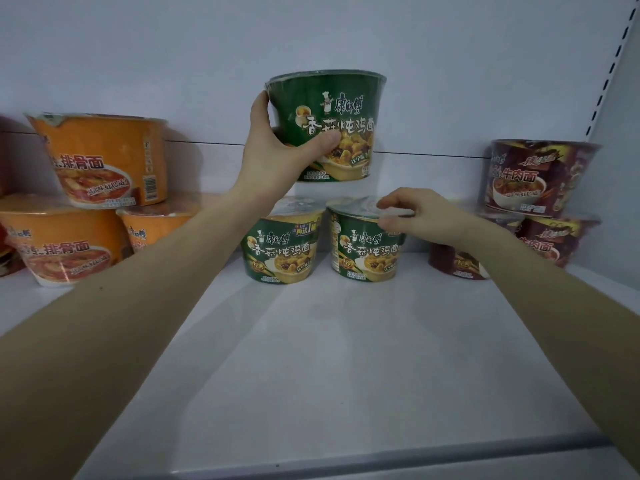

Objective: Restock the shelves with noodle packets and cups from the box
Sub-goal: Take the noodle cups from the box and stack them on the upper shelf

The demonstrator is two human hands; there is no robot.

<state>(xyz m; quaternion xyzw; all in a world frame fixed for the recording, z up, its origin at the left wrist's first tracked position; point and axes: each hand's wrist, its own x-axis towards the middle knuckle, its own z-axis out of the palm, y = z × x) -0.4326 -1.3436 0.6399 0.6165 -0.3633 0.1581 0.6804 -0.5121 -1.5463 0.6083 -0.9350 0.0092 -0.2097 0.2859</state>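
My left hand (277, 150) grips a green noodle cup (343, 109) by its left side, thumb across the front, holding it in the air just above two other green cups. Those two stand side by side on the white shelf (311, 358): the left green cup (282, 247) and the right green cup (367, 251). My right hand (415, 216) rests on the rim and lid of the right green cup, its fingers loosely bent over the top edge. The box is out of view.
Three orange noodle cups (104, 161) are stacked in a pyramid at the left. Dark red cups (540, 178) are stacked at the right, near the shelf's slotted upright (609, 74). The white back wall (311, 36) stands right behind the cups.
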